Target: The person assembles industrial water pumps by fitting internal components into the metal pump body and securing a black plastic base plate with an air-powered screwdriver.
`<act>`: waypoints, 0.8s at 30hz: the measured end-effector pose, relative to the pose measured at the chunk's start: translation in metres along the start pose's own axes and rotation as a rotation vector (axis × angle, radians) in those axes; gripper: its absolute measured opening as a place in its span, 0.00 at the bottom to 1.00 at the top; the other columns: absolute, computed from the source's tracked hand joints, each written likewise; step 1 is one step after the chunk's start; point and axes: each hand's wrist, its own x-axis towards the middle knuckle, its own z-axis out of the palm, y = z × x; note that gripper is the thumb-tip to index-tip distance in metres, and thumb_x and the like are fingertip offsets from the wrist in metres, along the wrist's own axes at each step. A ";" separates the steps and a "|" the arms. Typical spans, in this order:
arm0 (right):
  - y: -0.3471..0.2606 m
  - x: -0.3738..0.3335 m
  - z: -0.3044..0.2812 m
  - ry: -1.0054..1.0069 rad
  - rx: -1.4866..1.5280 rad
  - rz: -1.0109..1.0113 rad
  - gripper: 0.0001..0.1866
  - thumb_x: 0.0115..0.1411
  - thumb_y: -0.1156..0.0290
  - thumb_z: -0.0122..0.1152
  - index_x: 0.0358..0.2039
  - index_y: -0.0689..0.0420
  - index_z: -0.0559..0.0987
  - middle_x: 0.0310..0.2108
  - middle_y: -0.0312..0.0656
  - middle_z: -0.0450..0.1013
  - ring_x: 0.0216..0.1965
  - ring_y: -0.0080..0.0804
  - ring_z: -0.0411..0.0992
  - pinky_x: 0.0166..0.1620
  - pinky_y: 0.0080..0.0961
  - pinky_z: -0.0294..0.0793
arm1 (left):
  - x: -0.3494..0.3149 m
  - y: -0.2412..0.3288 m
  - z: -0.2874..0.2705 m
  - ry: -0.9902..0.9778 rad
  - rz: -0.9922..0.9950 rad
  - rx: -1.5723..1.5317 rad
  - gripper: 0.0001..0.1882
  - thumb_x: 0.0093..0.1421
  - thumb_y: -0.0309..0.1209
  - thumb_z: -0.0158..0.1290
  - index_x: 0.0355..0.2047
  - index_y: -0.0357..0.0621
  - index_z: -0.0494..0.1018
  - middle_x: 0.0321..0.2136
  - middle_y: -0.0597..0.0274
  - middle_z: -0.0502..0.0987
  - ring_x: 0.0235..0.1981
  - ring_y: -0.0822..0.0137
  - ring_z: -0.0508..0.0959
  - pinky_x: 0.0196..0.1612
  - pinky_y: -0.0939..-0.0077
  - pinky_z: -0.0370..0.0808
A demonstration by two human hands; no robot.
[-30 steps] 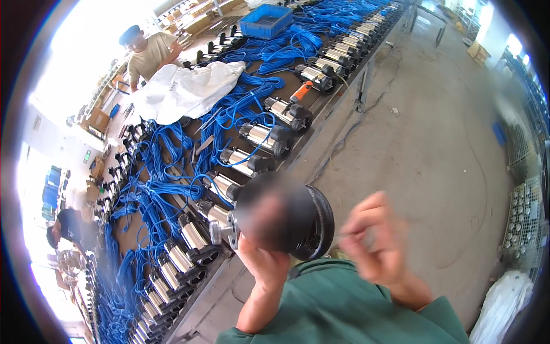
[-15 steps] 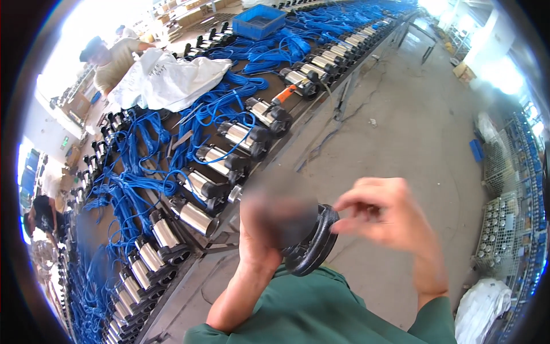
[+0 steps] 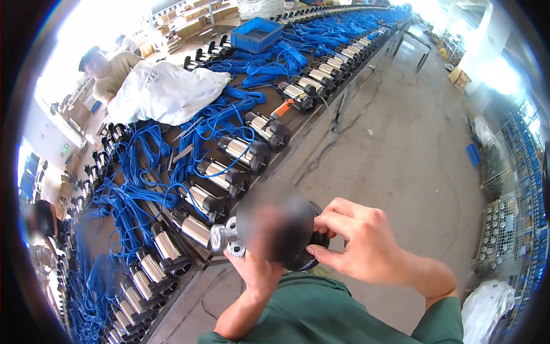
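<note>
Low in front of me, my left hand [image 3: 259,276] is closed from below around a black round pump part [image 3: 300,262]. A heavy blur hides much of that part and my left fingers. Toward its left end shows a silvery metal fitting [image 3: 220,237]. My right hand [image 3: 366,241] has its thumb and fingers pinched at the part's right rim; any small item between the fingertips cannot be made out. Just left stands the bench row of pumps with shiny steel bodies and black ends, the closest being a steel cylinder [image 3: 193,229].
Bundled blue cables [image 3: 134,189] cover the long bench, with a blue crate [image 3: 256,34] farther back. An orange-handled tool [image 3: 283,108] lies among the pumps. Across the bench, a person [image 3: 114,71] is beside a white sack [image 3: 169,94]. Wire baskets [image 3: 497,229] line the right side.
My right hand has moved left and down, from beside the black part onto its rim. The part has turned in my left hand, bringing the silvery fitting into clearer view.
</note>
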 end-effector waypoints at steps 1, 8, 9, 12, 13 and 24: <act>0.000 -0.001 0.005 0.050 -0.021 -0.055 0.09 0.52 0.68 0.72 0.34 0.53 0.83 0.34 0.36 0.76 0.33 0.35 0.79 0.34 0.34 0.78 | 0.001 -0.001 -0.003 0.016 0.047 0.021 0.20 0.66 0.46 0.51 0.29 0.39 0.69 0.35 0.46 0.80 0.45 0.50 0.81 0.72 0.40 0.55; -0.005 0.004 0.021 0.199 0.022 -0.131 0.07 0.50 0.75 0.74 0.32 0.56 0.86 0.30 0.38 0.80 0.24 0.35 0.79 0.27 0.26 0.78 | 0.015 0.002 -0.015 -0.083 0.453 0.182 0.21 0.65 0.48 0.54 0.30 0.41 0.69 0.34 0.47 0.80 0.44 0.51 0.81 0.71 0.34 0.54; -0.005 0.004 0.022 0.211 0.045 -0.123 0.07 0.50 0.75 0.73 0.32 0.56 0.86 0.30 0.39 0.80 0.24 0.35 0.79 0.27 0.27 0.78 | 0.016 0.002 -0.015 -0.111 0.504 0.173 0.21 0.65 0.48 0.54 0.30 0.42 0.69 0.34 0.47 0.80 0.43 0.50 0.81 0.71 0.34 0.55; -0.005 0.006 0.022 0.237 0.064 -0.137 0.08 0.51 0.75 0.73 0.33 0.57 0.86 0.29 0.39 0.80 0.25 0.36 0.80 0.27 0.27 0.79 | 0.018 0.004 -0.016 -0.127 0.566 0.215 0.21 0.65 0.48 0.54 0.30 0.42 0.68 0.34 0.48 0.80 0.43 0.51 0.81 0.70 0.32 0.55; -0.005 0.006 0.021 0.243 0.062 -0.147 0.08 0.51 0.75 0.73 0.33 0.57 0.86 0.29 0.39 0.80 0.25 0.36 0.80 0.28 0.27 0.79 | 0.018 0.005 -0.016 -0.130 0.575 0.224 0.21 0.65 0.48 0.54 0.30 0.41 0.68 0.33 0.48 0.80 0.42 0.51 0.81 0.70 0.32 0.55; 0.020 0.015 0.010 0.250 0.172 -0.046 0.06 0.58 0.72 0.64 0.32 0.61 0.82 0.27 0.43 0.77 0.23 0.36 0.77 0.27 0.34 0.75 | 0.014 0.006 -0.012 -0.081 0.478 0.365 0.23 0.65 0.50 0.53 0.28 0.42 0.67 0.32 0.50 0.79 0.41 0.53 0.81 0.69 0.33 0.58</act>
